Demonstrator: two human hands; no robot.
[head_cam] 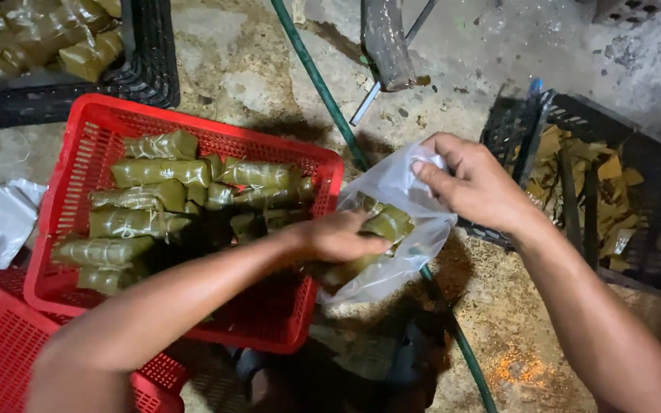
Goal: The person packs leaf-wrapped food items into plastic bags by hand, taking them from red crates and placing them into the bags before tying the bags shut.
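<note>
Hands work a thin clear plastic bag point(392, 229) at three o'clock of the red basket point(70, 153): right hand point(476, 187) pinches its limp rim, left hand point(342, 237) closes on a leaf-wrapped bundle point(388, 222) inside. Bag seems flimsy and slippery; bundles look firm, best gripped mid-length.

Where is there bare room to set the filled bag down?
Bare concrete floor lies between the red plastic basket and the black crate of leaf scraps, crossed by a green hose. The basket's near end is bare; its far end holds leaf-wrapped bundles.
</note>
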